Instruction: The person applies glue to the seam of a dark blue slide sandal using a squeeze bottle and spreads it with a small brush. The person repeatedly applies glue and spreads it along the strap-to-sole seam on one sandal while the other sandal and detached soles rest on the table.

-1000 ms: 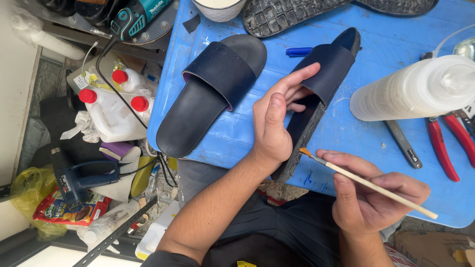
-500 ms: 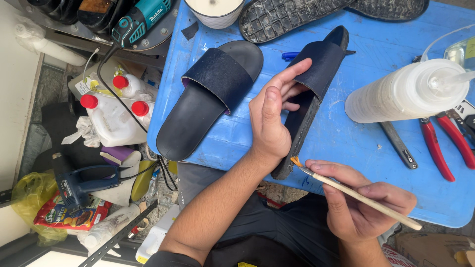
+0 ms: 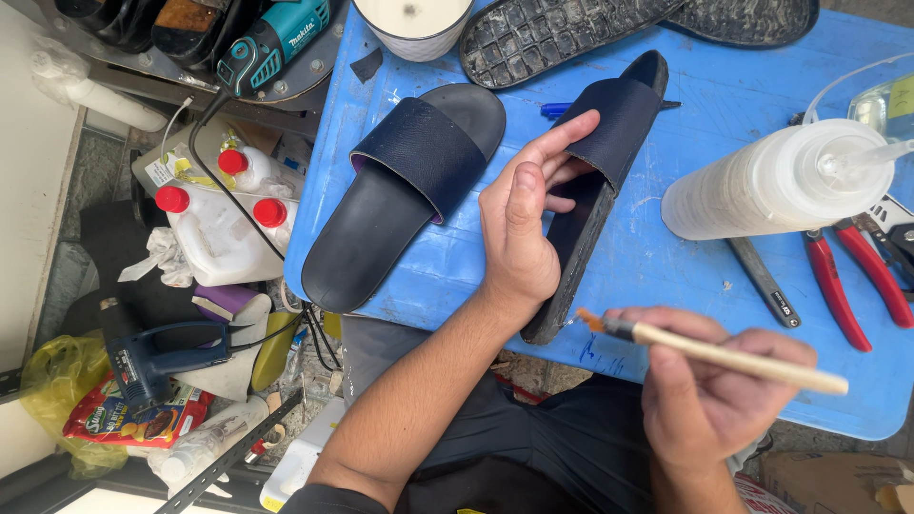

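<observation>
My left hand (image 3: pixel 523 221) grips a dark navy slide sandal (image 3: pixel 609 152) tilted on its edge over the blue table (image 3: pixel 705 276), fingers tucked under its strap. My right hand (image 3: pixel 719 400) holds a small wooden-handled brush (image 3: pixel 724 357); its orange-tipped bristles touch the sandal's heel edge near the table's front. A second matching navy slide (image 3: pixel 400 195) lies flat on the table to the left.
A white squeeze bottle (image 3: pixel 776 181) lies at the right, with red-handled pliers (image 3: pixel 857 276) beside it. A black treaded sole (image 3: pixel 571 33) and a white cup (image 3: pixel 414 24) sit at the back. Left of the table are red-capped jugs (image 3: pixel 224 224), power tools and clutter on the floor.
My right hand has moved the brush down and right along the sandal's edge toward the heel. My left hand keeps holding the sandal.
</observation>
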